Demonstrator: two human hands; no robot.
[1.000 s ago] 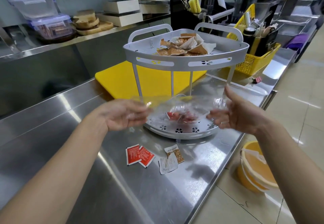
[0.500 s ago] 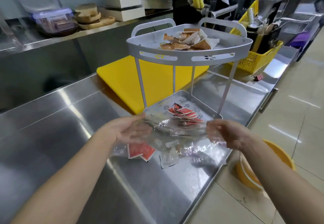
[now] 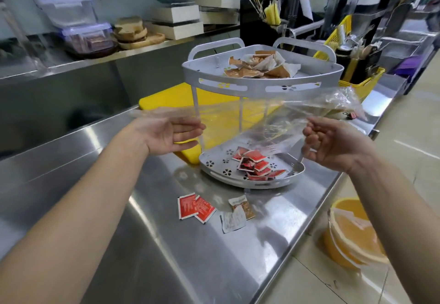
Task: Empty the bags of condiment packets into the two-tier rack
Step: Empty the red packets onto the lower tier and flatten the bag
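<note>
The grey two-tier rack (image 3: 259, 87) stands on the steel counter. Brown and white packets (image 3: 260, 67) are heaped in its top tier, and red packets (image 3: 256, 164) lie in the bottom tier. A clear plastic bag (image 3: 269, 122) stretches in the air between my hands, in front of the rack's legs, and looks empty. My right hand (image 3: 333, 145) pinches the bag's right end with curled fingers. My left hand (image 3: 170, 134) has straight fingers, and the film lies along them. Two red packets (image 3: 195, 208) and two pale packets (image 3: 238, 214) lie loose on the counter.
A yellow cutting board (image 3: 214, 103) lies behind the rack. A yellow basket of utensils (image 3: 362, 83) stands at the right. An orange bin (image 3: 352, 234) sits on the floor below the counter edge (image 3: 297, 239). Lidded boxes (image 3: 78, 27) fill the back shelf.
Both hands have risen and moved apart, pulling the bag up off the bottom tier and stretching it flat. The red packets now lie uncovered in the bottom tier.
</note>
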